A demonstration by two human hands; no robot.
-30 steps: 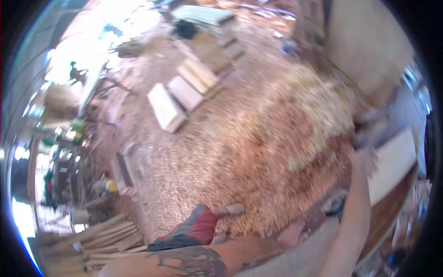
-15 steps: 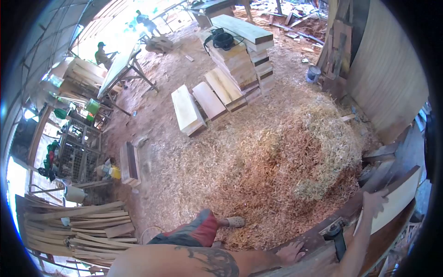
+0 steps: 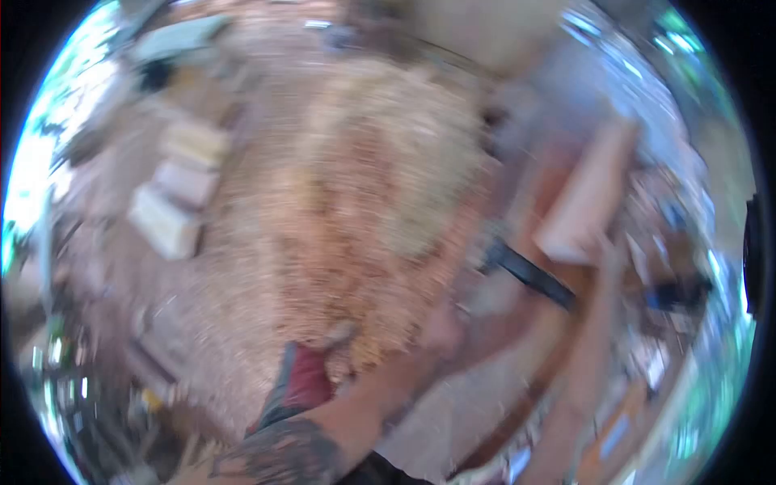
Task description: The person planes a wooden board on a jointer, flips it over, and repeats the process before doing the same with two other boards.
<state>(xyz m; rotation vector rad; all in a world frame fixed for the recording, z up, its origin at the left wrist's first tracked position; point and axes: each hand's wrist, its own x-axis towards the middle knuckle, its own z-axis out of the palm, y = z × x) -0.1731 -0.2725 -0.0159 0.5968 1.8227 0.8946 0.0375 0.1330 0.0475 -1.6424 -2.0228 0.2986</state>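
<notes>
Compared with half a second ago, the view has swung to the right and is now strongly blurred, so the heap of wood shavings (image 3: pixel 380 194) sits near the middle and the stacked planks (image 3: pixel 174 194) have moved to the left edge. The pale board (image 3: pixel 586 198) now stands more upright at the right side. The right hand (image 3: pixel 610 250) is at the lower end of this board and seems to touch it, but I cannot tell how far it is closed. The left hand (image 3: pixel 440 327) lies on the brown workbench (image 3: pixel 485 388); its fingers are too blurred to judge. No container can be made out.
</notes>
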